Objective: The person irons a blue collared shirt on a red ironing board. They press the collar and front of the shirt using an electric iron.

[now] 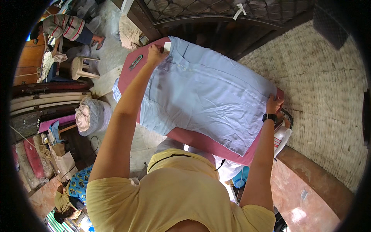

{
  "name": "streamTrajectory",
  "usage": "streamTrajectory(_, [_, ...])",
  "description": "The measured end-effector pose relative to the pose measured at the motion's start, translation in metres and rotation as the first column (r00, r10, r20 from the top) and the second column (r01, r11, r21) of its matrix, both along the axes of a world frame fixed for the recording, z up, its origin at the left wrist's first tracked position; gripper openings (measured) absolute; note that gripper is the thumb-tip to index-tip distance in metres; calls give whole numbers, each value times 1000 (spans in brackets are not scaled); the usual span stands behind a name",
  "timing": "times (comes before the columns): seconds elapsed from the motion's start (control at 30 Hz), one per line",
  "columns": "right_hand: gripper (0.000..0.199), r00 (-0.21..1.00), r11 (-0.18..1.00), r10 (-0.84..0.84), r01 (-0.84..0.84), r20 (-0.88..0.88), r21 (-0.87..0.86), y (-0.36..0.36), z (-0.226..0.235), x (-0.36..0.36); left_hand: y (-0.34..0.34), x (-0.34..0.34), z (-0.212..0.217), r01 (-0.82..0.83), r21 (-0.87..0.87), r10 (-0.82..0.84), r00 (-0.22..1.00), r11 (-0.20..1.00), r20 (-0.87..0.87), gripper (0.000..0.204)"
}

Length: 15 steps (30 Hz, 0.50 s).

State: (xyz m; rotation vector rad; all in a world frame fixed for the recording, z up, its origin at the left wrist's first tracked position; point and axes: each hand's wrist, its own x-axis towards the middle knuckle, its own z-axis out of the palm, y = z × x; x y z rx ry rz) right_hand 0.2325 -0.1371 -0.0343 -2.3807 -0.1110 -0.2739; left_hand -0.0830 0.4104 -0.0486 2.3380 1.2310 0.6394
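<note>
A light blue shirt [201, 89] lies spread over a padded ironing table with a dark red cover [189, 139], with small creases across its cloth. My left hand [155, 56] is at the shirt's upper left end, fingers closed on the edge beside a small flat white piece [167, 47]. At the right end, my right hand [273, 105] has its fingers bent over the shirt's edge; a dark watch is on that wrist. A pair of thread snips [135, 62] rests on the red cover to the left of my left forearm.
An iron [282, 137] stands by the table's right end. Behind the table is a dark lattice gate [208, 31]. Leftward are a plastic chair [83, 69], a wrapped bundle [92, 114] and a person bending over a work table [65, 28]. Another person [67, 201] sits at lower left.
</note>
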Motion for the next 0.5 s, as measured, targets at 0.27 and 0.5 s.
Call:
streamTrajectory(0.27, [50, 1000, 990, 4, -1, 21, -140, 18, 6, -7, 7, 5, 27, -68, -562, 57, 998, 824, -37, 42])
streamTrajectory(0.5, [53, 997, 998, 18, -22, -70, -63, 34, 13, -12, 65, -67, 40, -378, -221, 417, 893, 899, 170, 42])
